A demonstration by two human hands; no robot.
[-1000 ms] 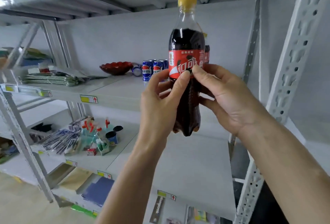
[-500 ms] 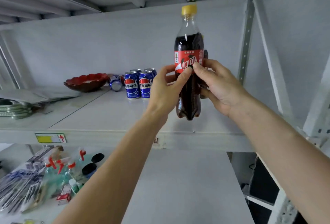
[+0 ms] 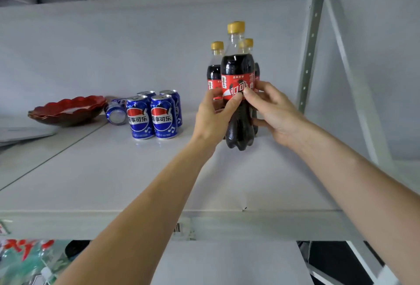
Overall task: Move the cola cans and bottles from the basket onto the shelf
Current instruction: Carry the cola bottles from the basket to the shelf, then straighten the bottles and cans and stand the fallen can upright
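The cola bottle (image 3: 238,93) with the yellow cap is gripped around its red label by both hands, the left hand (image 3: 213,118) on its left side and the right hand (image 3: 270,111) on its right, fingers wrapped close with both thumbs pressed on the front of the label. It stands upright over the shelf (image 3: 113,171); I cannot tell whether its base touches the board or hangs just above it. The step in hand looks like setting this bottle down in front of the others, so the next move calls for lowering it straight, letting the base settle flat, then opening both hands without knocking it.

Going from the left of the bottle: a red dish (image 3: 68,109) sits far to the left near the back wall. Nearer, a can on its side (image 3: 116,113) lies just beside a group of upright blue cans (image 3: 151,116), which stand to the left of the bottle with a clear gap between. Directly behind the held bottle stand two more cola bottles (image 3: 214,68), close enough that a push backward could tip them. To the right rises the shelf upright (image 3: 310,46), near but apart. The basket is not in view.
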